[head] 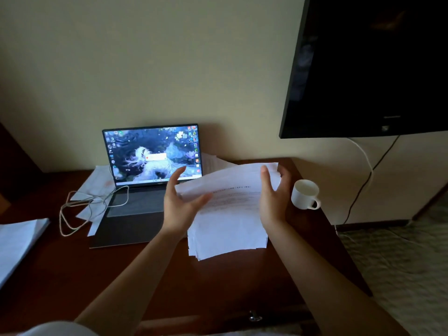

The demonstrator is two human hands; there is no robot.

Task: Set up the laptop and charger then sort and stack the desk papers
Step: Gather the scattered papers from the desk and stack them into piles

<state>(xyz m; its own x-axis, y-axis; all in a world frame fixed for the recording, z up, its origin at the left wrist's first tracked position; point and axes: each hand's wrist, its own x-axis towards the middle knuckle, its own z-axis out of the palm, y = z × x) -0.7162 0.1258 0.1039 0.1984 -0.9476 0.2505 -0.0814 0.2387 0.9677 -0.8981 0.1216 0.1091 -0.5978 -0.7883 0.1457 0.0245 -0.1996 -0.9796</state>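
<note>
An open laptop (145,180) with its screen lit stands on the dark wooden desk (218,282). A white charger cable (80,209) lies coiled to its left, running onto the keyboard. A stack of white papers (230,224) lies to the right of the laptop, and its upper sheets are lifted and fanned. My left hand (180,202) is at the stack's left edge, fingers straight and spread. My right hand (274,192) is at its right edge, also with straight fingers. More loose sheets (99,183) lie under and behind the laptop's left side.
A white mug (305,194) stands near the desk's right edge, close to my right hand. Another pile of paper (17,243) sits at the far left. A dark wall-mounted TV (368,66) hangs at upper right with cables (363,180) dangling below it.
</note>
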